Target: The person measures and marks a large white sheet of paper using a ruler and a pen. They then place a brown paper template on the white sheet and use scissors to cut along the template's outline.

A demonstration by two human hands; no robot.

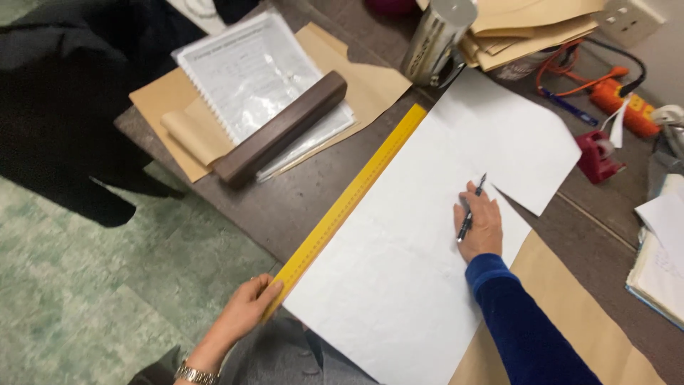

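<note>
Left hand (246, 308), wristwatch (194, 374) at the wrist, clenched on the near end of a long yellow ruler (349, 199), fingers wrapped over its edge. Ruler stretched away from that hand across the dark tabletop (285, 203), laid right along the left edge of a large white sheet of paper (413, 242). Right hand (479, 224), in a blue sleeve (524, 328), rested palm-down on the white sheet, well apart from the left hand, grasping a dark pen (470, 210) between the fingers, tip pointed away from the body and seemingly touching the paper.

Under the sheet, beside and behind the right hand, a layer of brown paper (570, 314) spread over the tabletop. Beyond the far end of the ruler, a shiny metal cylinder (436, 39) stood upright next to a stack of brown paper pieces (531, 28). Off to the far left of the left hand, a spiral-bound booklet in a clear cover (249, 75), weighted by a dark brown wooden bar (281, 128), on more brown pattern pieces (171, 117). To the right of the right hand, a dark red tape dispenser (597, 157), an orange tool (623, 100) with orange cord, and a blue pen (568, 105). Farther right still, a stack of white papers (659, 264) at the frame edge. Green floor (85, 285) visible left of the left hand.
</note>
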